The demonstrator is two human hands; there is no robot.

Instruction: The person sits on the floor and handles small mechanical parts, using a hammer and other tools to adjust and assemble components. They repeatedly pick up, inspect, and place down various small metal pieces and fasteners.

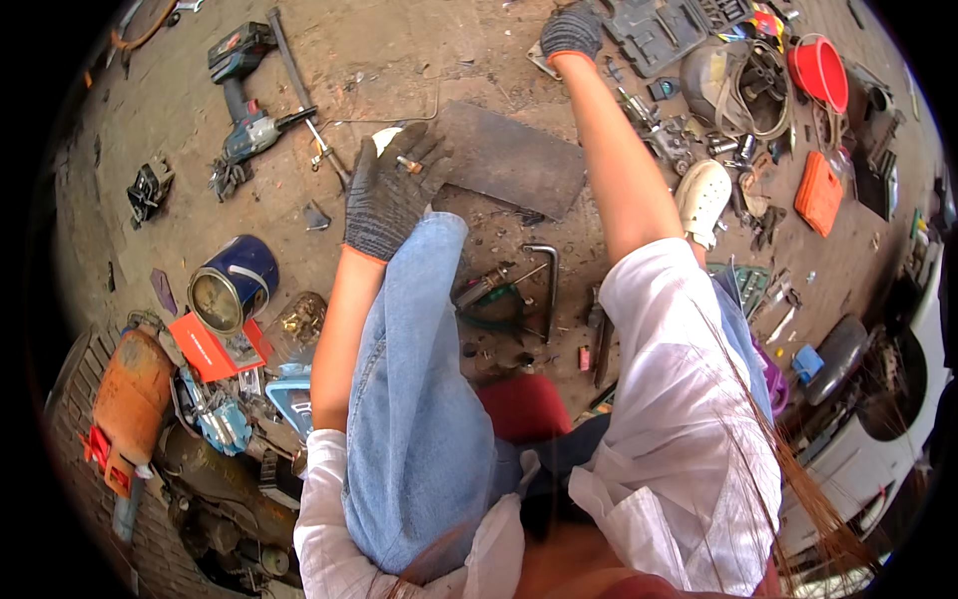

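Observation:
My left hand (pixel 391 190), in a dark knitted glove with an orange cuff, is beside my blue-jeaned knee. A small brass-coloured metal piece, like a short bolt (pixel 408 165), is held at its fingers. Just beyond the hand shows the pale toe of a shoe (pixel 385 138). A dark flat metal plate (pixel 511 158) lies on the ground right of this hand. My right arm stretches far forward; the gloved right hand (pixel 571 32) is beside a grey plastic tool case (pixel 659 35), above a small flat metal piece (pixel 542 62). Its fingertips are hidden.
A cordless impact driver (pixel 249 120) and a long metal bar (pixel 289 60) lie far left. Nearer left stand a blue can (pixel 238 283) and a rusty orange cylinder (pixel 133 384). An L-shaped wrench (pixel 552 290) is between my legs. A welding helmet (pixel 707 85) and red bucket (pixel 818 72) are far right.

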